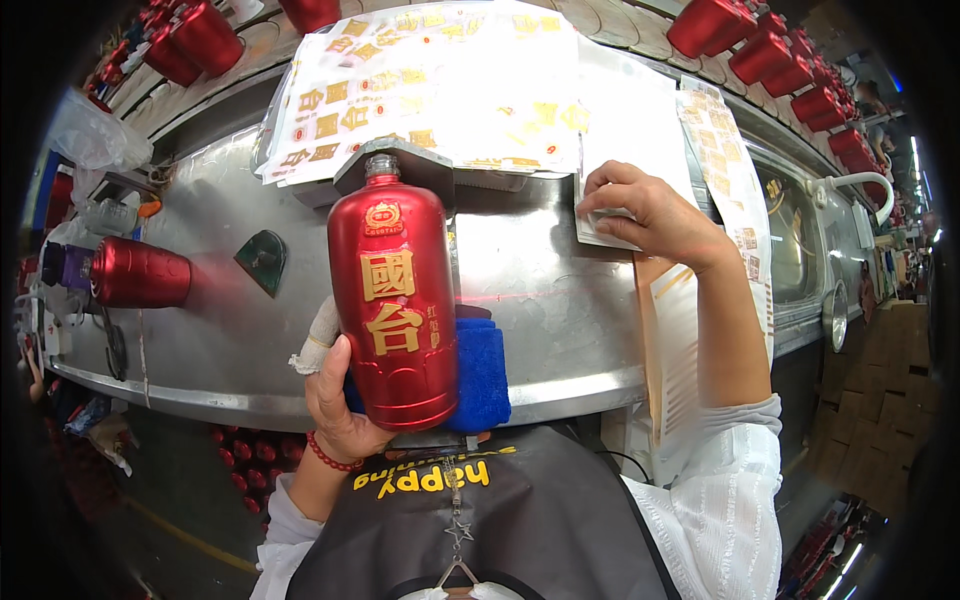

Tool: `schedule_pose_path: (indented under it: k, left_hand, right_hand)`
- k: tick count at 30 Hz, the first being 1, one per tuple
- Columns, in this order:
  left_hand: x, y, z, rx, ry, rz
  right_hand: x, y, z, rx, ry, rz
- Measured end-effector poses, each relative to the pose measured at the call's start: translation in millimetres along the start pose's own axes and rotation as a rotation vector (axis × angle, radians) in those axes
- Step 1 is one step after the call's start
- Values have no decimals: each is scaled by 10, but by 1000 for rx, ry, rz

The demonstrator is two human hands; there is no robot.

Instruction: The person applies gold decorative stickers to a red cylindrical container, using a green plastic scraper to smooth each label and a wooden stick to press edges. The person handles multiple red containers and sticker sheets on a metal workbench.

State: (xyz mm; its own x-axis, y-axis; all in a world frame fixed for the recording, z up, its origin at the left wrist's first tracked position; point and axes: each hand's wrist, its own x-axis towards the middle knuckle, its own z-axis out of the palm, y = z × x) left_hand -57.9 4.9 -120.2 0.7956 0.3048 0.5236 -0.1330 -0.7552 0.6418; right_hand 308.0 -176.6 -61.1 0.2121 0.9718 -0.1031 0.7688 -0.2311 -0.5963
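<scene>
A glossy red bottle [393, 320] with gold lettering and a bare glass neck lies tilted in front of me. My left hand [340, 405] is closed around its lower left side; one finger wears a whitish wrap. The neck end sits by a dark angular rest [435, 178]. Beneath the bottle's base, a folded blue cloth [483, 375] shows. Off to the right, my right hand [645, 212] has its fingers curled together at the left edge of a white sheet [640, 130]; what is between the fingertips is too small to make out.
Sheets of gold stickers [430, 85] cover the far middle of the metal table [545, 310]. A dark green scraper-like piece [262, 262] and another red bottle [145, 272] lie left. Red bottles [765, 55] line the conveyor [625, 25] behind. A sink [790, 220] stands right.
</scene>
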Motion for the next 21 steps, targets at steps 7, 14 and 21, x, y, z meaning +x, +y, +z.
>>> schedule_pose_path:
  k: [7, 14, 21]
  left_hand:
    - [3, 5, -2, -11, 0, -3]
    - [-97, -41, 37, -24, 62, -44]
    - [-106, -40, 47, 9, 76, -35]
  right_hand:
    - [-7, 7, 14, -56, 37, -40]
    - [30, 5, -1, -54, 18, -51]
    - [12, 33, -8, -82, 34, -74]
